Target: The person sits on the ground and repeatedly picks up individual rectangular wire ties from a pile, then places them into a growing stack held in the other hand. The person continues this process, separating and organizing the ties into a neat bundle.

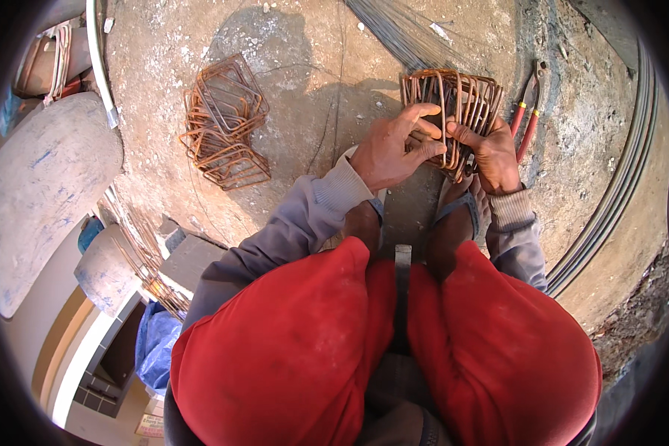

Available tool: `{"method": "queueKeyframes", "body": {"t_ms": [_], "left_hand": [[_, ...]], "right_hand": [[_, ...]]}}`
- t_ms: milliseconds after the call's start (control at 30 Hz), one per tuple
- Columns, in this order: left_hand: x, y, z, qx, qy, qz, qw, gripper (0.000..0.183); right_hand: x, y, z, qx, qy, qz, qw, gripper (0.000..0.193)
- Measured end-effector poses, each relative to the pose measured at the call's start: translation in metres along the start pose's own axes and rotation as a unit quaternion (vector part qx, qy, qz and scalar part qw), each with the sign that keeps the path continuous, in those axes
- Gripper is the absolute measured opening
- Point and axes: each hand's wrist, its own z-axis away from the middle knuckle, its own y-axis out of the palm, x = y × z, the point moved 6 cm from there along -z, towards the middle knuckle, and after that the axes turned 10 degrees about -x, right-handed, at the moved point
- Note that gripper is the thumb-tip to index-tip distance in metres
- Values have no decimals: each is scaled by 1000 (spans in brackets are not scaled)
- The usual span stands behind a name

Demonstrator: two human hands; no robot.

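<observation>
A row of rusty bent-steel stirrups (453,82) stands bunched in front of my feet. My right hand (496,157) grips its near right side, thumb pressed on the bars. My left hand (398,149) is at the left end of the row, fingers half curled and apart. Its thumb and fingertips reach the end stirrup; I see no bar closed between them. A tangled heap of similar rusty stirrups (227,123) lies on the ground to the left.
Red-handled cutters (529,111) lie right of the row. Thin wires (401,33) spread beyond it, and long grey bars (617,201) curve along the right. At left are a pale pipe (99,59), a large whitish slab-like object (48,186) and a blue sheet (156,346).
</observation>
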Motion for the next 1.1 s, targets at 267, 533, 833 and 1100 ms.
{"method": "queueKeyframes", "body": {"t_ms": [267,533,833,1100], "left_hand": [[16,12,3,11,-2,-10,1000,53],[27,17,6,-69,-127,124,982,49],[10,-10,3,-95,-126,57,986,46],[23,30,-8,-65,-118,127,983,48]], "right_hand": [[2,2,0,-5,-2,-10,1000,24],[-4,-2,-2,5,23,11,1000,21],[-5,-2,-2,-11,6,-5,1000,22],[-8,-4,-4,7,-6,-23,1000,26]]}}
